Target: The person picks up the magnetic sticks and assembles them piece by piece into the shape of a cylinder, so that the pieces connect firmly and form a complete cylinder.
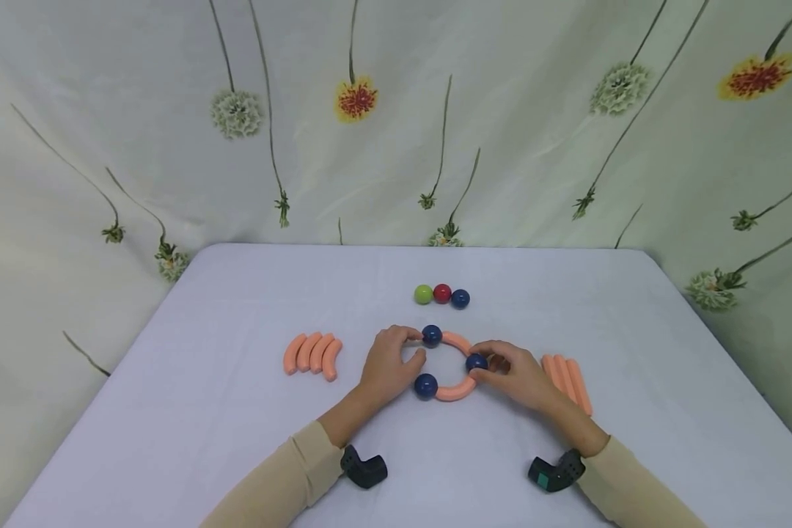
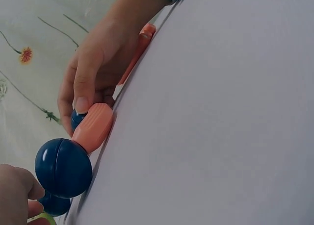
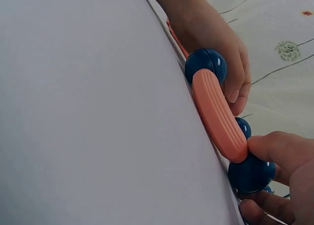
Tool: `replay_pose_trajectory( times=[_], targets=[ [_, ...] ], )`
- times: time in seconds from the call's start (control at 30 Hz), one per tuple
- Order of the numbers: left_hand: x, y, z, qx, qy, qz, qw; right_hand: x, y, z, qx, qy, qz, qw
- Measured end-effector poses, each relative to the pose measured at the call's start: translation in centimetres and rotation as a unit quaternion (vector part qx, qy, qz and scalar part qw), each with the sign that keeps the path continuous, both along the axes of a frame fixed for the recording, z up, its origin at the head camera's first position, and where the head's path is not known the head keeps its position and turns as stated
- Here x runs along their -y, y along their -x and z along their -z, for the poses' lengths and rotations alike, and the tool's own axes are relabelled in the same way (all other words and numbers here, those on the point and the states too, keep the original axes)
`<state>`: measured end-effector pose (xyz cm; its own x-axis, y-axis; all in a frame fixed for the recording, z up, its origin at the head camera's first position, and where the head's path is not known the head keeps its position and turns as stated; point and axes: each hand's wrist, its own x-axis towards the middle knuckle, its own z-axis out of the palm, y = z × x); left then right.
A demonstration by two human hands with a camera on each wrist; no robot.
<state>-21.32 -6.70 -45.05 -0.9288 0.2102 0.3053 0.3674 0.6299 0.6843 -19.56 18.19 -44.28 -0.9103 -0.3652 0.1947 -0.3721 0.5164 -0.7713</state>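
Observation:
On the table, two curved orange sticks (image 1: 457, 391) and three dark blue balls form an open ring. My right hand (image 1: 515, 375) pinches the blue ball (image 1: 477, 362) on the ring's right side, where both sticks meet; the right wrist view shows thumb and fingers around this ball (image 3: 252, 173). At the ring's left side is my left hand (image 1: 391, 362), its fingertips right at the far blue ball (image 1: 432, 335) and its thumb apart from the fingers. The near blue ball (image 1: 426, 386) sits at the front stick's left end, close to the left thumb.
Several curved orange sticks (image 1: 310, 353) lie in a row on the left. Straight orange sticks (image 1: 567, 381) lie on the right, beside the right forearm. Behind the ring are a green ball (image 1: 423, 294), a red ball (image 1: 442, 293) and another blue ball (image 1: 460, 298).

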Motion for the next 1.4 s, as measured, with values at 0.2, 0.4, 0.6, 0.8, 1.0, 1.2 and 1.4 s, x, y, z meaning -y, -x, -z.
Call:
replay_pose_trajectory(
  times=[0.2,0.4,0.6,0.8,1.0,1.2,1.4],
  targets=[
    [1.1,0.5,-1.3,0.002,0.005,-0.034,0.9994,0.1,0.0,-0.1,0.001,-0.004,0.0,1.0],
    [4.4,0.3,-2.8,0.005,-0.015,-0.073,0.9972,0.1,-0.1,-0.4,0.009,-0.009,0.002,0.9999],
    [7.9,-0.5,-4.1,0.029,0.0,-0.107,0.9938,0.1,-0.2,-0.3,0.01,-0.01,0.007,0.9999],
    [10.3,-1.4,-3.9,0.046,0.028,-0.129,0.9901,0.2,-0.1,-0.3,0.012,-0.007,0.005,0.9999],
    [10.8,-2.4,-3.6,0.063,0.035,-0.133,0.9884,0.0,-0.1,-0.1,0.01,-0.012,0.009,0.9998],
    [10.7,-2.7,-3.8,0.065,0.055,-0.138,0.9868,0.2,-0.1,-0.3,0.016,-0.015,0.009,0.9997],
    [10.4,-2.3,-3.8,0.057,0.1,-0.124,0.9856,0.1,-0.2,-0.2,0.015,-0.016,0.009,0.9997]
  ],
)
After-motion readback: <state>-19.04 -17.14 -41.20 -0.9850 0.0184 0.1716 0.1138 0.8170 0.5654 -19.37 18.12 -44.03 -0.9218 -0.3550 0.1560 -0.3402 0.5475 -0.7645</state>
